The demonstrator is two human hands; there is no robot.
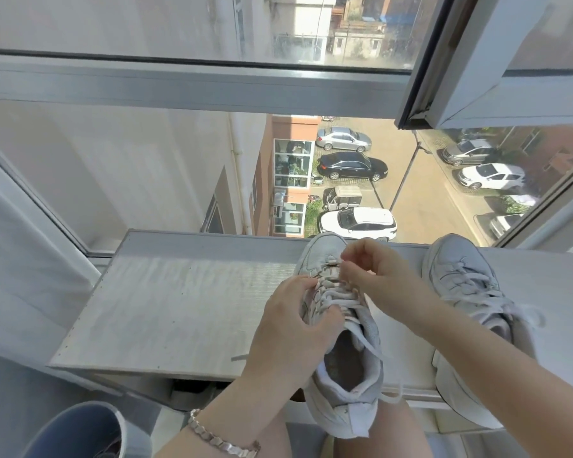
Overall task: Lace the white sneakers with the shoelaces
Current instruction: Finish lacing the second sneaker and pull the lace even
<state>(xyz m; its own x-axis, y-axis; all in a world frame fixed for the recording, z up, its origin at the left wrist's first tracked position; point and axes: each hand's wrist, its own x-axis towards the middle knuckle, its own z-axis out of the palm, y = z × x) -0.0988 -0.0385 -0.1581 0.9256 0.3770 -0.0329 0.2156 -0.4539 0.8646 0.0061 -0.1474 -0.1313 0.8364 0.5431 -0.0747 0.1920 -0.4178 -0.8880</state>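
Two white sneakers sit on a pale windowsill shelf (166,302). The nearer sneaker (344,375) lies toe away from me, its heel hanging over the shelf's front edge. Its white shoelace (338,300) crosses the eyelets, with loose ends trailing toward the heel. My left hand (291,328) grips the sneaker's left side at the eyelets. My right hand (374,272) pinches the lace near the toe-end eyelets. The second sneaker (467,292) stands to the right, laced, partly hidden behind my right forearm.
A large window rises right behind the shelf, with an open sash (497,77) at the upper right and a street with parked cars far below. A blue-grey bucket (90,431) stands at the lower left. My knees are under the shelf's front edge.
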